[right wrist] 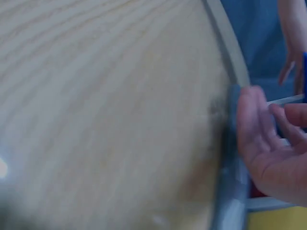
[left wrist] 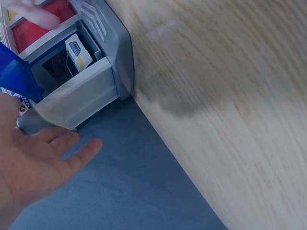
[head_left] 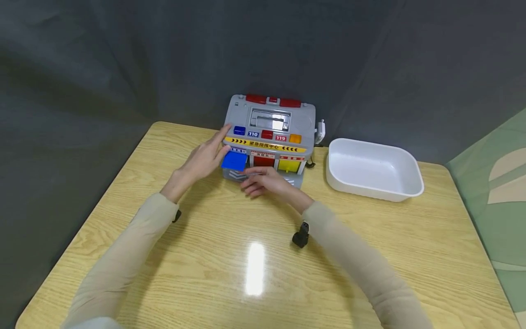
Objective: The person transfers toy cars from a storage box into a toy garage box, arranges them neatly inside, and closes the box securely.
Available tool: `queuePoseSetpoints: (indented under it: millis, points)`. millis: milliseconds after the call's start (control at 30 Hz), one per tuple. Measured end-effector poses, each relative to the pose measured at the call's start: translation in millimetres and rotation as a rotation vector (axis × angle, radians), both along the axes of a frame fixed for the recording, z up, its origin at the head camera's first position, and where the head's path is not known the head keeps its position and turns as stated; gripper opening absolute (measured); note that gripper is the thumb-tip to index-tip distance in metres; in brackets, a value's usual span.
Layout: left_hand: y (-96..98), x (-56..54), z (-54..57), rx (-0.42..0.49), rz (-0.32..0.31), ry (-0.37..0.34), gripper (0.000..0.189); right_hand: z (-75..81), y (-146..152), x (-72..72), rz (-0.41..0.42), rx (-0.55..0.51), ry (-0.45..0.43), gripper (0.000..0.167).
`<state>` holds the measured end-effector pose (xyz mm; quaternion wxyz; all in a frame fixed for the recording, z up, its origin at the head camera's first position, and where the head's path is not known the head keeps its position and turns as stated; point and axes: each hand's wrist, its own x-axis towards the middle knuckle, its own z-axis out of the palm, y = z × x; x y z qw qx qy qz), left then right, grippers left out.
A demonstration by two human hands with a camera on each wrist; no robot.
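Observation:
A grey toy rescue station (head_left: 269,119) stands at the table's back edge, with a red door (head_left: 263,161) and a yellow door (head_left: 289,165) down. Its blue door (head_left: 234,161) is swung up. Inside that bay sits a small white toy vehicle (left wrist: 78,52) with yellow and blue marks. My left hand (head_left: 202,159) rests against the station's left side, index finger on the top edge and thumb near the blue door. In front of the bays hovers my right hand (head_left: 265,181), fingers loosely bent, with nothing seen in its grasp; it looks blurred in the right wrist view.
A white plastic tub (head_left: 370,170) stands to the right of the station. On the station's right side is a white handset-like part (head_left: 320,132), with a dark cord (head_left: 310,164) below it. A dark curtain (head_left: 263,45) hangs behind the wooden table (head_left: 213,256).

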<state>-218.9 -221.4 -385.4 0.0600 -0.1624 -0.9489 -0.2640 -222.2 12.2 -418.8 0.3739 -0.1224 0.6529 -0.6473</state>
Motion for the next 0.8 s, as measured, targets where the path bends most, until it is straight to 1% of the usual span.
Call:
queuePoseSetpoints:
  millis: [67, 133, 233, 300, 333, 367, 400, 467, 533, 600, 633, 700, 767, 800]
  points:
    - [-1.7, 0.3, 1.7, -0.007, 0.003, -0.007, 0.059, 12.4, 7, 2.4, 0.028, 0.042, 0.077, 0.034]
    - [-4.6, 0.6, 3.3, -0.021, 0.009, -0.007, 0.060, 25.5, 14, 3.7, 0.059, 0.096, 0.128, 0.033]
    - [-9.6, 1.7, 5.5, -0.040, 0.022, -0.008, 0.060, 46.8, 24, 2.2, 0.094, 0.160, 0.165, 0.033]
    - [-12.4, 2.6, 6.5, -0.044, 0.026, -0.012, 0.060, 61.3, 31, -0.9, 0.094, 0.186, 0.214, 0.033]
    - [-13.4, 2.9, 6.7, -0.047, 0.029, -0.013, 0.061, 68.4, 34, -2.9, 0.087, 0.193, 0.255, 0.032]
    - [-14.3, 3.2, 6.8, -0.047, 0.030, -0.014, 0.061, 75.0, 36, -5.2, 0.074, 0.198, 0.302, 0.031]
    - [-15.0, 3.5, 6.8, -0.045, 0.031, -0.016, 0.061, 81.1, 38, -7.6, 0.064, 0.210, 0.375, 0.029]
    - [-16.1, 3.5, 6.3, -0.046, 0.034, -0.017, 0.061, 91.9, 41, -11.6, 0.025, 0.252, 0.556, 0.027]
    - [-16.9, 3.0, 5.3, -0.048, 0.037, -0.016, 0.060, 100.2, 43, -15.0, -0.024, 0.321, 0.742, 0.026]
    - [-17.1, 2.3, 4.6, -0.051, 0.038, -0.013, 0.060, 105.4, 45, -17.8, -0.060, 0.417, 0.912, 0.029]
    - [-17.0, 1.9, 4.4, -0.053, 0.038, -0.011, 0.060, 107.0, 45, -18.9, -0.071, 0.474, 0.970, 0.033]
    - [-16.5, 1.0, 4.1, -0.054, 0.035, -0.005, 0.060, 106.9, 47, -22.2, -0.071, 0.577, 1.044, 0.044]
    - [-15.5, 0.4, 4.4, -0.061, 0.033, 0.000, 0.060, 104.0, 48, -25.4, -0.037, 0.669, 1.077, 0.057]
    - [-15.2, -0.1, 4.7, -0.066, 0.030, 0.006, 0.060, 102.1, 49, -26.6, -0.017, 0.706, 1.079, 0.063]
